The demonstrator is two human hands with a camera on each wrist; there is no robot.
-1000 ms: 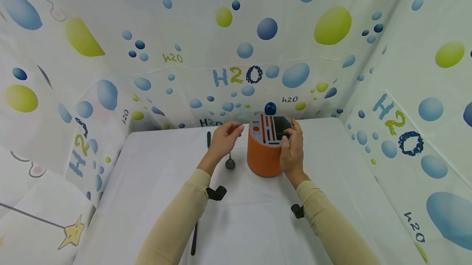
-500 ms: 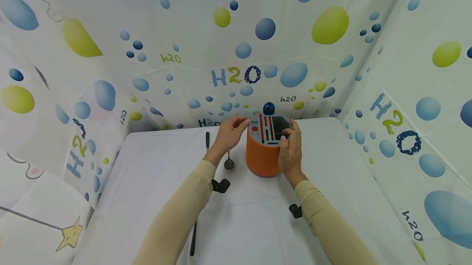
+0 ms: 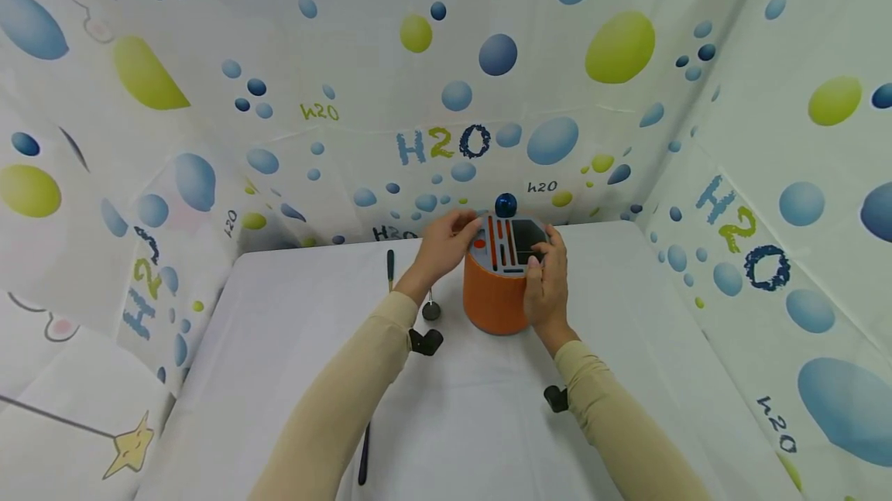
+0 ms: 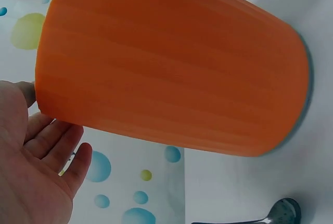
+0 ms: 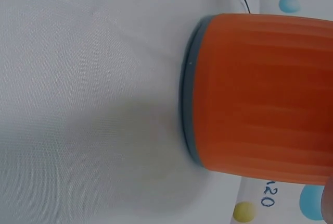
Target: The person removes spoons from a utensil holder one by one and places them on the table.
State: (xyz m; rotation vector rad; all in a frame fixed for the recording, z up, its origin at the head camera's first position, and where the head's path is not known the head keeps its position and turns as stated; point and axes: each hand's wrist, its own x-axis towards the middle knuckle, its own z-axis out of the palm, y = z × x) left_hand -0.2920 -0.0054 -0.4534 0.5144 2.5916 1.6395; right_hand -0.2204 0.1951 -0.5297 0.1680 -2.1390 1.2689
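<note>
An orange knife block [image 3: 496,303] with a grey, slotted top stands upright on the white table. My left hand [image 3: 440,249] is at its upper left edge, thumb and fingers against the rim. In the left wrist view, the fingers of that hand [image 4: 39,161] partly disappear behind the orange wall [image 4: 171,73], and the little finger stays free. On the other side my right hand [image 3: 547,296] holds the rim, thumb at the front and fingers over the right edge. Little of this hand shows in the right wrist view, where the block's wall [image 5: 260,94] fills the right side.
Left of the block lies a utensil with a round, dark metal head [image 3: 431,310], its handle partly hidden by my left hand. A dark green handle [image 3: 390,265] and a black handle [image 3: 365,454] lie further left. Behind the block sits a shiny blue ball [image 3: 506,205].
My left hand has moved right, from beside the knife block to its upper left rim. The right hand keeps its hold, and the block stays in place.
</note>
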